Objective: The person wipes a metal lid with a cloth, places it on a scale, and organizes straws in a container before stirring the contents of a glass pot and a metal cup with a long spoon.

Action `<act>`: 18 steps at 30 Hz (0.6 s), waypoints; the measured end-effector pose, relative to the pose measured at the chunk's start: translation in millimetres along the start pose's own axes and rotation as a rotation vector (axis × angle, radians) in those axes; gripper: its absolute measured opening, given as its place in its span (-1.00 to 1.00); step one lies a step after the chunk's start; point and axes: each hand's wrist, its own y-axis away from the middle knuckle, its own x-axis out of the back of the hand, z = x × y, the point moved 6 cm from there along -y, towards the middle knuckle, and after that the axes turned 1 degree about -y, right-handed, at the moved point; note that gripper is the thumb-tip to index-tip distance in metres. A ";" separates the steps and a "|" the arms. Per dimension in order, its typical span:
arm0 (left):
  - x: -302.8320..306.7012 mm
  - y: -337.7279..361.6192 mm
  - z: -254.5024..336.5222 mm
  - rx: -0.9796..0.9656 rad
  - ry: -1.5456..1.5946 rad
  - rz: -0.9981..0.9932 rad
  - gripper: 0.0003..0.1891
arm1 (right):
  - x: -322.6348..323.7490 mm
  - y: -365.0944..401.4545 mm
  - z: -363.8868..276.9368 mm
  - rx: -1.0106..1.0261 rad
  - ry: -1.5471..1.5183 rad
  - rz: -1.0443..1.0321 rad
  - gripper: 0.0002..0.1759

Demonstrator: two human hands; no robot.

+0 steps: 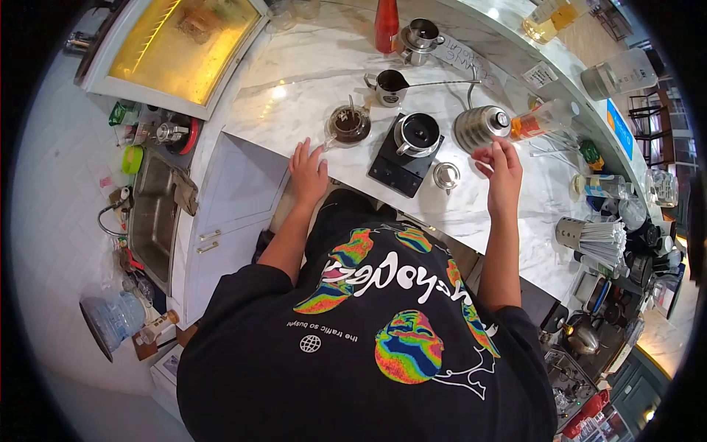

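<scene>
My left hand (309,173) lies flat on the white marble counter (294,81) near its front edge, fingers spread, holding nothing. Just beyond it stands a glass server (347,124) with dark coffee. My right hand (501,166) hovers over the counter with loosely curled fingers, right beside a ribbed metal gooseneck kettle (479,127) and apart from it. Between my hands sits a black scale (394,168) carrying a metal cup (417,134). A small round metal lid (446,175) lies by the scale's right corner.
A metal pitcher (389,87), a red bottle (386,26) and another metal cup (420,37) stand farther back. A sink (151,214) is down to the left, under a yellow-lit display case (184,44). A holder of straws (596,239) and bottles crowd the right.
</scene>
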 end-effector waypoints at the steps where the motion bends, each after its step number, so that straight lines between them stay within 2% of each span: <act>1: 3.7 6.0 1.0 -0.002 0.052 0.008 -0.60 | -0.7 7.1 5.7 -0.013 0.009 -0.004 -0.66; 6: 35.5 30.6 2.4 0.068 0.331 0.053 -0.69 | -17.8 41.6 46.9 -0.089 0.051 -0.047 -0.68; 10: 72.0 51.6 -11.2 0.077 0.320 0.057 -0.69 | -53.4 62.3 75.3 -0.153 0.118 -0.099 -0.71; 13: 101.9 70.6 -37.8 0.060 0.303 0.009 -0.70 | -94.4 73.2 89.2 -0.150 0.170 -0.188 -0.72; 18: 158.2 109.3 -106.7 0.135 0.287 0.046 -0.72 | -187.4 100.7 114.1 -0.150 0.177 -0.360 -0.72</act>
